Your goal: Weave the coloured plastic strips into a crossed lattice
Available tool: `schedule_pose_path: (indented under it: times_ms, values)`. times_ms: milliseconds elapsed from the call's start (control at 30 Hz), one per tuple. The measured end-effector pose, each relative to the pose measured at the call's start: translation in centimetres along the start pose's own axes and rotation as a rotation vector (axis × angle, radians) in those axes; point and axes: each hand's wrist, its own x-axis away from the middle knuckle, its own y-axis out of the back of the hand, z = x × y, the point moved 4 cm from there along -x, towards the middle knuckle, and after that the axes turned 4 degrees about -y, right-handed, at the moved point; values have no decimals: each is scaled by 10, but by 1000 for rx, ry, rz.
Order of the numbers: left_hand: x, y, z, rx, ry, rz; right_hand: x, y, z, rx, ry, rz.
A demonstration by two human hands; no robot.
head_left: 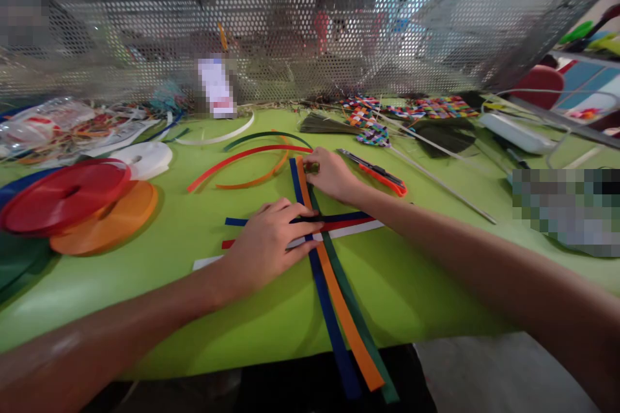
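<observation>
My left hand lies flat with fingers apart, pressing on the crossing of flat woven strips on the green table. A blue strip, an orange strip and a green strip run lengthwise, their near ends hanging past the table edge. Crosswise lie a dark blue strip, a red strip and a white strip, partly hidden by that hand. My right hand is closed at the far end of the lengthwise strips, its fingers pinching the green one beside the orange end.
Red, orange and white strip rolls lie at left. A utility knife rests beyond my right wrist. Loose curved strips lie ahead, with woven pieces at the back. Behind stands a perforated metal panel.
</observation>
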Motion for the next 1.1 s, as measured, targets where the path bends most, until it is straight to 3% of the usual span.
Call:
schedule_pose_path:
  times_ms: [267, 500, 700, 800, 900, 967, 1100]
  values:
    - [-1, 1, 0, 16, 9, 10, 6, -6, 3, 54, -23, -91]
    - [-1, 2, 1, 26, 9, 9, 9, -9, 6, 67, -62, -62]
    - [0, 1, 1, 26, 3, 4, 1, 10, 2, -99, -154, -20]
    - [0, 0, 1, 33, 4, 4, 16, 28, 7, -107, -44, 143]
    - [0, -1, 0, 26, 12, 24, 48, 41, 15, -67, 79, 300]
    - [0, 0, -1, 25, 23, 35, 68, 43, 19, -80, 110, 327]
    - [-1, 1, -3, 41, 32, 33, 86, 38, 24, -103, 87, 251]
